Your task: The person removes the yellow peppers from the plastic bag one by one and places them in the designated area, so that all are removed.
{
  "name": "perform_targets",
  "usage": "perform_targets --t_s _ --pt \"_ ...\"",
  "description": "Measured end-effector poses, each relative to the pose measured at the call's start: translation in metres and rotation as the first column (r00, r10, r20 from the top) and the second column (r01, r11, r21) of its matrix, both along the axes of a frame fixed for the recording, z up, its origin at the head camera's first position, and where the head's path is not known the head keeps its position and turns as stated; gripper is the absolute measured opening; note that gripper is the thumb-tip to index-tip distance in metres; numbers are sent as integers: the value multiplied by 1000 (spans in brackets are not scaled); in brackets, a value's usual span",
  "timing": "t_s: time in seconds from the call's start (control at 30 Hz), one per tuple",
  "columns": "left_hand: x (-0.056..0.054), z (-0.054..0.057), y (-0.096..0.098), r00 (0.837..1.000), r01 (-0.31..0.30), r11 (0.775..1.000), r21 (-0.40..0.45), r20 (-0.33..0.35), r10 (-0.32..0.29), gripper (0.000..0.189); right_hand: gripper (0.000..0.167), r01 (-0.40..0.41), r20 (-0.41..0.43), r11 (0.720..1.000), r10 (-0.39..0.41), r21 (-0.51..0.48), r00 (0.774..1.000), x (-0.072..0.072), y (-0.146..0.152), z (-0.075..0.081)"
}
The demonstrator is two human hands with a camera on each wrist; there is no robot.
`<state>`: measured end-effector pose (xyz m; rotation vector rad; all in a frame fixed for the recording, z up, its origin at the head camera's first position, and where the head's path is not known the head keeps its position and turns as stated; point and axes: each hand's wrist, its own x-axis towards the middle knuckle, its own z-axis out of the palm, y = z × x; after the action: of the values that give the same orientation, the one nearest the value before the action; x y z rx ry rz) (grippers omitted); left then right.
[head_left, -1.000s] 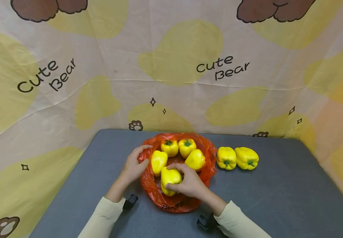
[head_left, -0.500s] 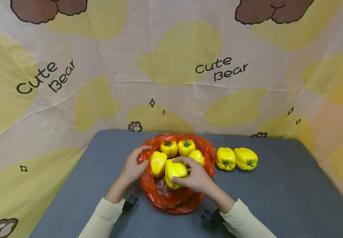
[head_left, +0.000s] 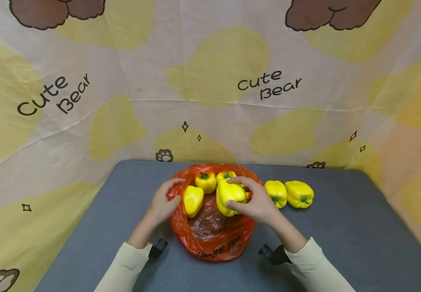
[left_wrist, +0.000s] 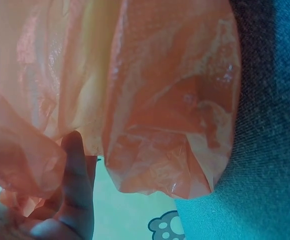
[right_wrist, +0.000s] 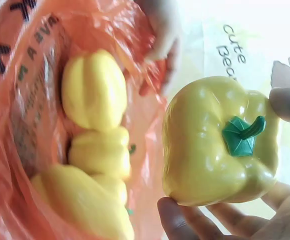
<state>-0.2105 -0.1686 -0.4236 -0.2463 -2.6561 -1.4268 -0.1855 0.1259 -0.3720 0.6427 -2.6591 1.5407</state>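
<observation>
Left hand (head_left: 164, 202) gripping the red bag (head_left: 182, 234) at its left rim, fingers and thumb bent round the plastic with a moderate gap between them. Inside, one pepper (head_left: 193, 200) is leaning at the left wall; two stemmed ones (head_left: 206, 183) are sitting at the back. Over the bag's right side, the right hand (head_left: 259, 202) is grasping a yellow pepper (head_left: 229, 198), thumb and fingers spread to its width. Farther right, two loose peppers (head_left: 299, 194) are lying side by side on the counter (head_left: 342, 239).
</observation>
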Motion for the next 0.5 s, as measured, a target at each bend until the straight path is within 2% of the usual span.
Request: perform_targets --t_s 0.5 --pt "-1 -1 -1 1000 4 1000 5 8 -4 44 50 57 -43 998 -57 -13 997 -2 36 16"
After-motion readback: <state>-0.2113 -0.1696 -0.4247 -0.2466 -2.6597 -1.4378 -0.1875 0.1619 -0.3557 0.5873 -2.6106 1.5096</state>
